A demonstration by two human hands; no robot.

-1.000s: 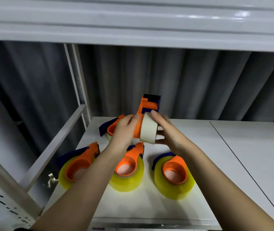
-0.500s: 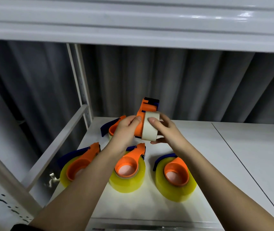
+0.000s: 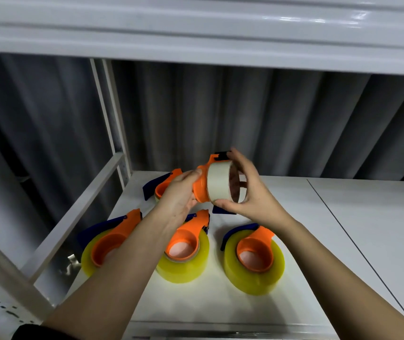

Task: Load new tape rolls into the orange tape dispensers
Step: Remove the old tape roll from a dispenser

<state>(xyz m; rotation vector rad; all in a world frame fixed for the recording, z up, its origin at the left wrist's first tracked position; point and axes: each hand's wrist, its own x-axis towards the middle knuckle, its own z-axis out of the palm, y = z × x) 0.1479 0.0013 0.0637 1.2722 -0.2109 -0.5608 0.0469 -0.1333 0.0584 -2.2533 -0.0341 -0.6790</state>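
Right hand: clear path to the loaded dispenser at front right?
Not yet, probably. The right hand grips the pale tape roll against the held dispenser. The front-right dispenser lies uncovered just below that forearm, so once freed the way looks open.

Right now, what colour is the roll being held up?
Pale cream, nearly white tape roll, seen clearly from the head camera.

White shelf [image 3: 343, 241] under four loaded dispensers [image 3: 253, 262]
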